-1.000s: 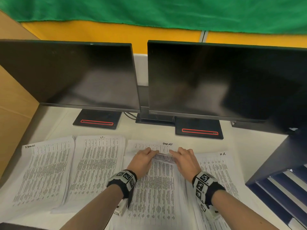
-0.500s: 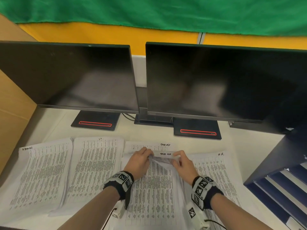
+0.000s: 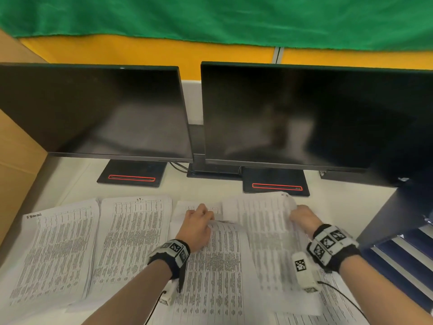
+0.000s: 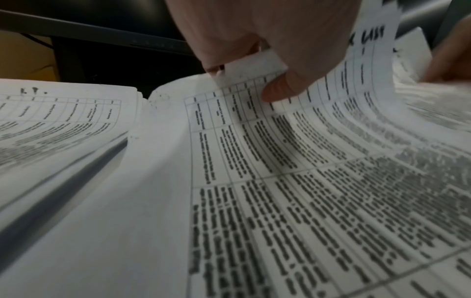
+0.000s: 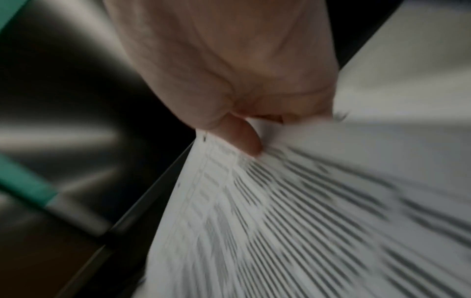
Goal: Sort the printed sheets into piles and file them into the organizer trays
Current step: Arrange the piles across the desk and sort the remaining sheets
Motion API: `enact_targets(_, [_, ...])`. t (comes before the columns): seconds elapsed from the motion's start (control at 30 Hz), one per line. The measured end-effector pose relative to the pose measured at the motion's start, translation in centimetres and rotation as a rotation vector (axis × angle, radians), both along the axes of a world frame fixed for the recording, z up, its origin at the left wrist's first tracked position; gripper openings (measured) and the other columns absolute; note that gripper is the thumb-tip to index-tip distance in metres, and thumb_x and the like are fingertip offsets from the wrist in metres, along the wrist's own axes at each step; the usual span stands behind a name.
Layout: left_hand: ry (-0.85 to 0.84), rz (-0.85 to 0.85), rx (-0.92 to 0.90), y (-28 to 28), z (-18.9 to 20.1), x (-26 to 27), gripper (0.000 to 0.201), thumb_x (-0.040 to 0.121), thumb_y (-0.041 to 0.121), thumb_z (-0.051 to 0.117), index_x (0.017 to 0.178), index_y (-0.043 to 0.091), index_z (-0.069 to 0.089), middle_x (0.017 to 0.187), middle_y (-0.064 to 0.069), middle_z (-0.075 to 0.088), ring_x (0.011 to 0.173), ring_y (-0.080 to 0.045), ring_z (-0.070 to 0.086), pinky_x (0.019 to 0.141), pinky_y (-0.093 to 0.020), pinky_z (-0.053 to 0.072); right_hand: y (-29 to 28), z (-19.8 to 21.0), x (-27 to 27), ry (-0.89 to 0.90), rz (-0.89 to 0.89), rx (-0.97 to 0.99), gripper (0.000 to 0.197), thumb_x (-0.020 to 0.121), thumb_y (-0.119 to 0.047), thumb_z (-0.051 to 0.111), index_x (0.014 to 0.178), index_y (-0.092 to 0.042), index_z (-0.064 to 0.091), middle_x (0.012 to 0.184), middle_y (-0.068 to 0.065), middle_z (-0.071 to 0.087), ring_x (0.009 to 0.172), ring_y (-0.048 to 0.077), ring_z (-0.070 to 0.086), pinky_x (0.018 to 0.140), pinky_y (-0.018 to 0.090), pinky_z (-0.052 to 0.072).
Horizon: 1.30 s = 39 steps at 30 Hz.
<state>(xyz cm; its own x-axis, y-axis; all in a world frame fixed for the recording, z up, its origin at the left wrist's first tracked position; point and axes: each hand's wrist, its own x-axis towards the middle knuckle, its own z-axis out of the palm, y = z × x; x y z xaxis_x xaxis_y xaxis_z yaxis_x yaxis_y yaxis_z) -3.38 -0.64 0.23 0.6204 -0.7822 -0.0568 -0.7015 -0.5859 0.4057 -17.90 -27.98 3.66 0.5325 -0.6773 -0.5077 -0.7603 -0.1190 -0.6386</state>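
Several piles of printed sheets lie side by side on the white desk (image 3: 77,184). My left hand (image 3: 199,219) pinches the top edge of the middle pile (image 3: 210,266), thumb on the printed face (image 4: 280,90) and fingers under the edge. My right hand (image 3: 302,216) pinches the top corner of a loose sheet (image 3: 264,231) and holds it lifted and blurred over the right pile (image 3: 332,308). In the right wrist view the thumb presses on that sheet (image 5: 280,201). The dark blue organizer trays (image 3: 403,261) stand at the right edge.
Two dark monitors (image 3: 93,113) (image 3: 304,118) on black bases stand behind the piles. A cardboard panel (image 3: 16,148) lines the left side. Two further piles (image 3: 51,254) (image 3: 131,242) lie at the left.
My right hand has peeled a sheet off the middle pile and carried it right, over the right pile. My left hand stays on the middle pile's top edge.
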Motion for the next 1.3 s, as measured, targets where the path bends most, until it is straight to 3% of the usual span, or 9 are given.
enact_targets(0.13, [-0.08,-0.044,0.059,-0.5,-0.8,0.5,0.028,0.082,0.011,0.048,0.107,0.013,0.059,0.119,-0.002,0.049,0.109,-0.022,0.046,0.102,-0.042,0.035,-4.1,-0.3,-3.1,0.249,-0.051,-0.092,0.036,0.09,-0.014,0.049,0.115,0.01,0.056,0.113,0.026,0.058,0.106,0.036,0.056,0.092,0.037,0.044])
enact_targets(0.33, [-0.081,-0.068,0.072,-0.9,-1.1,0.8,0.028,0.083,0.009,0.047,0.108,0.014,0.058,0.115,0.0,0.054,0.108,-0.019,0.048,0.106,-0.04,0.031,-4.5,-1.2,-4.2,0.439,-0.095,-0.304,0.036,0.092,-0.01,0.046,0.127,0.0,0.047,0.128,0.023,0.055,0.117,0.039,0.053,0.098,0.043,0.044])
enact_targets(0.5, [-0.045,-0.054,-0.067,-0.9,-0.8,0.5,0.016,0.083,0.003,0.05,0.091,0.011,0.061,0.096,-0.002,0.057,0.088,-0.019,0.052,0.087,-0.03,0.043,-0.1,-0.2,-2.2,0.298,-0.011,-0.715,0.075,0.08,-0.018,0.064,0.144,-0.021,0.024,0.145,0.017,0.033,0.132,0.034,0.035,0.107,0.055,0.03])
enact_targets(0.6, [-0.033,-0.056,-0.118,-0.7,-1.1,0.5,0.014,0.08,-0.001,0.054,0.082,0.01,0.061,0.09,-0.002,0.057,0.083,-0.018,0.052,0.078,-0.028,0.046,4.3,-0.6,0.1,0.019,0.274,-0.827,0.052,0.083,-0.016,0.061,0.132,-0.027,0.047,0.148,0.011,0.032,0.141,0.03,0.024,0.113,0.06,0.006])
enact_targets(0.77, [-0.066,-0.062,-0.138,-0.1,-1.3,0.0,0.012,0.078,0.0,0.058,0.077,0.011,0.056,0.086,-0.001,0.057,0.081,-0.017,0.049,0.071,-0.025,0.042,9.3,-2.6,2.0,-0.05,0.549,-0.548,0.021,0.087,-0.018,0.054,0.087,-0.033,0.069,0.126,-0.008,0.047,0.13,0.015,0.032,0.113,0.054,-0.01])
enact_targets(0.87, [-0.068,-0.094,-0.144,0.4,-1.5,-0.1,0.016,0.073,-0.003,0.062,0.075,0.011,0.055,0.083,-0.002,0.057,0.079,-0.019,0.049,0.068,-0.024,0.039,9.8,-2.8,2.7,0.0,0.54,-0.437,0.021,0.083,-0.021,0.061,0.101,-0.031,0.06,0.12,-0.011,0.055,0.123,0.014,0.043,0.114,0.053,-0.004])
enact_targets(1.0, [-0.058,-0.118,-0.133,0.8,-1.4,-0.3,0.012,0.077,0.0,0.06,0.077,0.011,0.055,0.085,-0.002,0.057,0.081,-0.018,0.049,0.07,-0.026,0.042,9.7,-3.4,3.1,0.074,0.569,-0.394,0.053,0.079,-0.031,0.066,0.126,-0.032,0.041,0.108,-0.009,0.062,0.112,0.019,0.048,0.104,0.045,0.015])
enact_targets(1.13, [-0.059,-0.113,-0.142,1.0,-1.1,-0.3,0.012,0.078,0.0,0.059,0.077,0.011,0.054,0.085,-0.002,0.056,0.08,-0.019,0.049,0.069,-0.029,0.045,9.8,-3.5,3.4,0.024,0.538,-0.417,0.014,0.085,-0.035,0.058,0.093,-0.025,0.063,0.09,-0.005,0.064,0.101,0.018,0.049,0.096,0.04,0.018])
enact_targets(1.3, [-0.057,-0.099,-0.145,1.3,-1.0,-0.1,0.018,0.074,-0.003,0.06,0.073,0.012,0.049,0.079,0.0,0.054,0.075,-0.019,0.047,0.063,-0.029,0.043,9.9,-3.0,3.1,-0.146,0.462,-0.239,0.019,0.094,-0.029,0.05,0.076,-0.022,0.049,0.066,-0.005,0.05,0.068,0.014,0.046,0.072,0.03,0.03])
